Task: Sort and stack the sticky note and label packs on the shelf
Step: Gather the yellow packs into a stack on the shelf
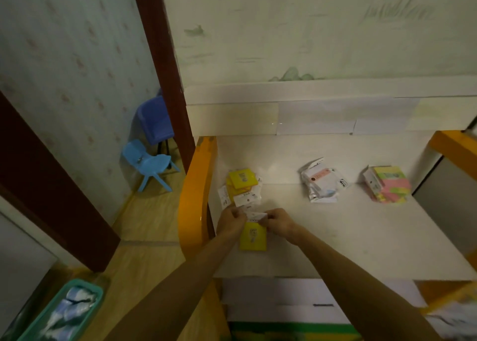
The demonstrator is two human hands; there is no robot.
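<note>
Both hands, left [231,218] and right [277,223], pinching one yellow sticky note pack [253,236] by its white header above the shelf [361,227]: square up, then lay flat on the yellow pile [241,183] behind.

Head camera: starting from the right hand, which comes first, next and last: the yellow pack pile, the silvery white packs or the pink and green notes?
From the right hand:
1. Yellow pack pile, by the shelf's left edge, just past the hands.
2. Silvery white packs, mid-shelf, toward the back.
3. Pink and green notes, far right.
</note>
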